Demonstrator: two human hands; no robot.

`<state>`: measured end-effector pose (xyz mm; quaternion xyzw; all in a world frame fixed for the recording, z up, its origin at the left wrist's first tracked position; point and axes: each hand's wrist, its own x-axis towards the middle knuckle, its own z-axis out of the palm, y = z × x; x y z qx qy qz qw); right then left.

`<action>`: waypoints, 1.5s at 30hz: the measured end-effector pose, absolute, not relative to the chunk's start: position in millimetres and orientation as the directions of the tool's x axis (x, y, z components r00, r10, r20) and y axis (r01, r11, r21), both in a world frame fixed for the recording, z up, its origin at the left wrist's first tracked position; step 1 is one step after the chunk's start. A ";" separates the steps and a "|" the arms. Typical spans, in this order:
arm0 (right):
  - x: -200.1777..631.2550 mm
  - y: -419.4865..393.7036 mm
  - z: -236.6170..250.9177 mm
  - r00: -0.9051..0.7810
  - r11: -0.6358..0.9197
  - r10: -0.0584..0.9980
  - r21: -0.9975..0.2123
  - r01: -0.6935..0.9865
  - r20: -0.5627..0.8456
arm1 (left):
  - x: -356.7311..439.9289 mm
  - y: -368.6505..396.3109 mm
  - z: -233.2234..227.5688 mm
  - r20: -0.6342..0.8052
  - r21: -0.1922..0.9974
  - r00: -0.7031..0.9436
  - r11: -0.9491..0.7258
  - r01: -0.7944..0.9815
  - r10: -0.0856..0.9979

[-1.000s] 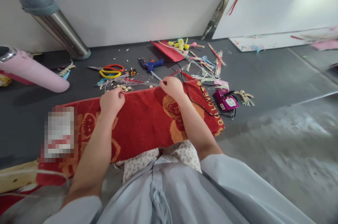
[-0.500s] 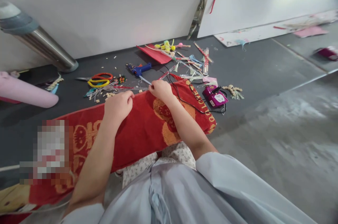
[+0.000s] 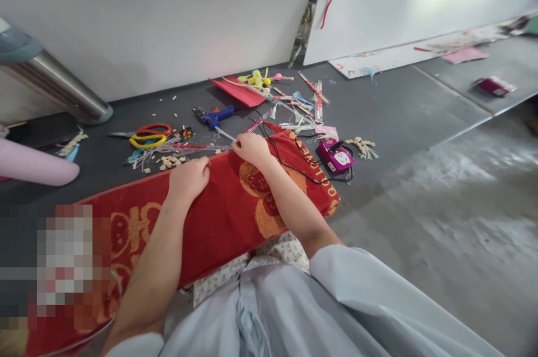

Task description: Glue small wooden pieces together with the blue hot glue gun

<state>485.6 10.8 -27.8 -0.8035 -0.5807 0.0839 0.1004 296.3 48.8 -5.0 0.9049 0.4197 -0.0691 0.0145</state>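
My left hand (image 3: 188,180) rests on the red towel (image 3: 218,200), near its far edge. Its fingers are curled down and closed, so whatever may be in them is hidden. Further right, my right hand (image 3: 251,149) is also closed, fingertips at the towel's edge. A translucent glue stick (image 3: 226,134) runs from the blue glue gun (image 3: 214,116) to these fingertips; whether they grip it I cannot tell. The gun lies on its side on the dark table, beyond both hands. Small pale pieces (image 3: 171,162) are scattered just beyond my left hand.
Scissors (image 3: 149,135) with red and yellow handles lie at left, near a steel flask (image 3: 63,82) and a pink cylinder (image 3: 37,163). A magenta box (image 3: 336,156) with a black cord sits at right. Red paper (image 3: 237,92) and craft scraps lie behind. White boards stand along the back.
The view has shifted slightly, so things on the table appear further left. My left hand sits a little closer to my right hand. My right hand keeps its place by the glue stick.
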 end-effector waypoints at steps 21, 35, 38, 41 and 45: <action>480.3 2.8 -6.8 0.290 -0.282 0.957 -0.262 0.923 -0.007 | 296.4 48.0 -14.8 -0.120 0.023 0.674 -0.676 0.736 0.729; 621.2 -30.3 4.1 0.608 -0.605 0.775 0.077 0.793 -0.175 | 294.2 50.0 -18.0 -0.113 0.057 0.696 -0.695 0.717 0.709; 628.3 -34.3 -3.3 0.585 -0.582 0.794 0.072 0.810 -0.167 | 294.7 50.4 -18.5 -0.109 0.055 0.700 -0.699 0.713 0.706; 627.7 -33.7 -8.1 0.571 -0.568 0.810 0.067 0.820 -0.132 | 294.2 51.5 -18.8 -0.109 0.054 0.700 -0.699 0.713 0.706; 629.9 -31.5 -9.0 0.577 -0.573 0.807 0.068 0.816 -0.123 | 292.8 53.3 -19.1 -0.113 0.051 0.689 -0.689 0.723 0.715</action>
